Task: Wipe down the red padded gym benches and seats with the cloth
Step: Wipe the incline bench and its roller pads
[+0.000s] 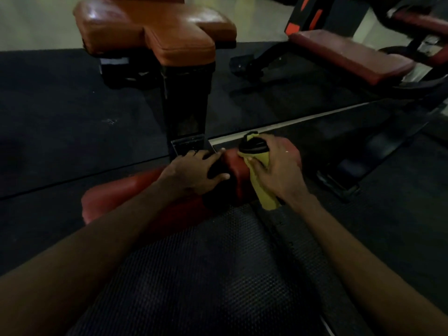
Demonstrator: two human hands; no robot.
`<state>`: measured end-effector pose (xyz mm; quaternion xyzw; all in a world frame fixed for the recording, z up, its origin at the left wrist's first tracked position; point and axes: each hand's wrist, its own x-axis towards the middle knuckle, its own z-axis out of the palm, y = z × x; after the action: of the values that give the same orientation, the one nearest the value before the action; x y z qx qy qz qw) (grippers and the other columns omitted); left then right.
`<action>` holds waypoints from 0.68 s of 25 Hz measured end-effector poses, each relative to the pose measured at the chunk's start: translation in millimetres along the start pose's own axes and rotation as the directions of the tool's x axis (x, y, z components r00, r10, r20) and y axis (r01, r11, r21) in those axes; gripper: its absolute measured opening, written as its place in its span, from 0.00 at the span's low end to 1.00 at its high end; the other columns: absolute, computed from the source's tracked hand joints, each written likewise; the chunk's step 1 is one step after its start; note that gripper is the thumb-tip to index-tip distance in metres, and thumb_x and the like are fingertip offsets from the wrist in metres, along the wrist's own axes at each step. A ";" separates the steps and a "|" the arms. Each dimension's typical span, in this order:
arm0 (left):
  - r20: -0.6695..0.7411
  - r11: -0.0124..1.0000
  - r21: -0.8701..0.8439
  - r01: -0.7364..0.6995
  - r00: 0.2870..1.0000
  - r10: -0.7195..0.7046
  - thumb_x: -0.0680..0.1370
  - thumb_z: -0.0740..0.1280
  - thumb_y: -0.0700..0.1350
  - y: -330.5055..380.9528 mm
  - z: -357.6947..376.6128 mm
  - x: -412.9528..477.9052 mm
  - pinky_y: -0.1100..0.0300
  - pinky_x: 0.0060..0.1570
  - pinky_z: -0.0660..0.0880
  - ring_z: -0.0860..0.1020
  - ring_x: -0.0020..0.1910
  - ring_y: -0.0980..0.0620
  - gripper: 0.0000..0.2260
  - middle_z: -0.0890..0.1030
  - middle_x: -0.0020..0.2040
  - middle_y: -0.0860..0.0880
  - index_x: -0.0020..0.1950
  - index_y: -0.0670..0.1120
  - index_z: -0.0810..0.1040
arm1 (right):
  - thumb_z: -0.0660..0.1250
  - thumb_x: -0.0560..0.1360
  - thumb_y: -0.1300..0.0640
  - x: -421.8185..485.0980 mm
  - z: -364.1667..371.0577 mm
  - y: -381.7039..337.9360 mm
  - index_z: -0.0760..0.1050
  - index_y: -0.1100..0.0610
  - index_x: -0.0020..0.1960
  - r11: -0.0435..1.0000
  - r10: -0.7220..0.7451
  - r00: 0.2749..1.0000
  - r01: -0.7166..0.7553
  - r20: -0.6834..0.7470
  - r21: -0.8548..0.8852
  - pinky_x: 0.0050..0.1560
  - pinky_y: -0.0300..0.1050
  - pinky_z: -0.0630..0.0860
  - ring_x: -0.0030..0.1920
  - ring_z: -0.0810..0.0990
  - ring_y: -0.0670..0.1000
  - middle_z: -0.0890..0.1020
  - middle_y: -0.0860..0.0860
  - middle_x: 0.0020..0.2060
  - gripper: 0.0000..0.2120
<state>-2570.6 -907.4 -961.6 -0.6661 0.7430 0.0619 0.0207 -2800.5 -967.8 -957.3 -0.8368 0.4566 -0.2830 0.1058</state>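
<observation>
I am resting my left hand [194, 173], fingers spread flat, on the red padded seat [135, 190], while just right of those fingertips my right hand [278, 170] is gripping a yellow cloth [263, 190] against the pad.

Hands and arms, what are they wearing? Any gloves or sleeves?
No gloves. The left hand and right hand are bare, and so are both forearms, as far as the picture shows. No sleeves, watch, rings or bracelets show, though the room is dim.
</observation>
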 end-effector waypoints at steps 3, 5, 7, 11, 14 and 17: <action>-0.014 1.000 -0.017 0.001 1.000 -0.001 0.77 0.45 0.73 1.4 2.7 0.3 0.42 0.71 0.64 0.63 0.75 0.40 0.37 0.60 0.80 0.45 0.82 0.58 0.44 | 0.70 0.73 0.43 36.5 -3.8 8.5 0.72 0.49 0.67 0.970 0.242 0.969 -0.243 -0.042 -0.013 0.61 0.51 0.75 0.61 0.78 0.57 0.79 0.53 0.61 0.25; -0.045 0.998 -0.067 0.005 0.999 -0.008 0.77 0.45 0.72 0.9 2.4 -0.2 0.42 0.70 0.65 0.64 0.74 0.40 0.36 0.60 0.80 0.45 0.82 0.58 0.44 | 0.69 0.72 0.43 47.3 -1.8 -2.5 0.71 0.50 0.65 0.925 0.379 0.922 -0.379 -0.082 0.016 0.58 0.50 0.75 0.58 0.80 0.59 0.81 0.53 0.58 0.24; -0.075 0.997 -0.076 0.017 0.997 -0.023 0.79 0.48 0.70 0.9 1.5 -1.5 0.43 0.69 0.67 0.66 0.73 0.42 0.35 0.62 0.79 0.46 0.82 0.54 0.49 | 0.68 0.72 0.43 37.2 8.0 -18.5 0.68 0.54 0.65 0.932 0.363 0.925 -0.358 -0.112 0.058 0.54 0.49 0.75 0.55 0.81 0.59 0.82 0.55 0.54 0.26; -0.123 0.998 -0.056 0.013 0.992 -0.019 0.80 0.48 0.68 3.0 2.4 -1.9 0.45 0.66 0.69 0.69 0.71 0.43 0.33 0.67 0.76 0.46 0.80 0.51 0.57 | 0.71 0.74 0.44 4.3 -3.5 -15.8 0.72 0.52 0.67 0.979 0.123 0.992 -0.126 0.032 0.158 0.59 0.37 0.73 0.57 0.78 0.46 0.81 0.49 0.58 0.25; -0.153 0.998 -0.066 -0.009 0.988 -0.001 0.81 0.47 0.67 3.8 1.5 -5.5 0.45 0.62 0.71 0.72 0.68 0.43 0.31 0.70 0.73 0.46 0.81 0.54 0.55 | 0.72 0.73 0.42 24.3 -16.5 8.9 0.74 0.48 0.67 0.967 0.246 0.968 -0.249 0.057 0.055 0.59 0.39 0.73 0.59 0.79 0.50 0.82 0.50 0.59 0.25; -0.174 0.994 -0.106 0.016 0.984 -0.035 0.82 0.48 0.65 6.5 0.7 -11.7 0.48 0.61 0.72 0.74 0.65 0.45 0.28 0.73 0.69 0.45 0.79 0.54 0.62 | 0.69 0.74 0.44 44.8 -3.6 1.8 0.76 0.50 0.64 0.924 0.381 0.923 -0.379 -0.051 0.051 0.55 0.44 0.72 0.59 0.80 0.58 0.83 0.53 0.57 0.21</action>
<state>-2575.8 -895.0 -960.6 -0.6787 0.7290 0.0417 -0.0789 -2784.9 -1005.4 -938.3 -0.7213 0.6073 -0.2913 0.1614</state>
